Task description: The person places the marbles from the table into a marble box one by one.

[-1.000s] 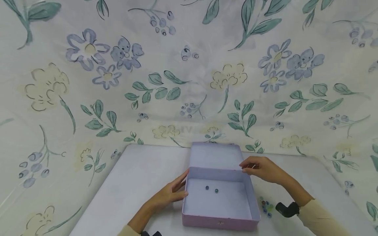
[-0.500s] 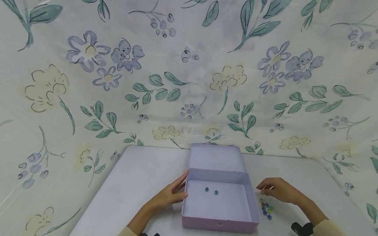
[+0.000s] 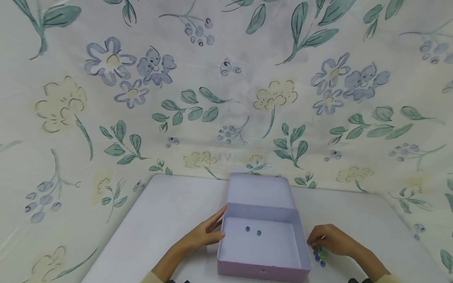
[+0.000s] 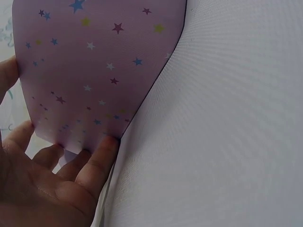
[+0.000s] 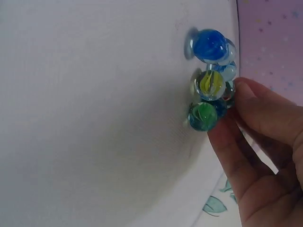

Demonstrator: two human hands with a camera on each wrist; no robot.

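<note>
A lilac tin box (image 3: 263,271) stands on the table with its lid (image 3: 260,190) swung back; two glass marbles (image 3: 259,232) lie inside. My left hand (image 3: 201,236) rests along the box's left side, fingers extended and thumb apart. In the left wrist view, those fingertips (image 4: 111,144) touch the star-printed wall (image 4: 90,71). On the right, my right hand (image 3: 332,239) reaches down to a cluster of marbles (image 5: 210,85). Its thumb and forefinger pinch a dark marble (image 5: 229,92) at the edge of the cluster, the forefinger's tip hidden behind a green marble (image 5: 203,116).
The white table (image 3: 170,204) extends on both sides of the box. Behind it hangs a sheet (image 3: 226,98) printed with flowers and leaves. The marble cluster sits close to the box's right wall (image 5: 272,47).
My right hand has moved from the box's far right corner down to the marble cluster, where its fingers now close in. The left hand has stayed at the box's side.
</note>
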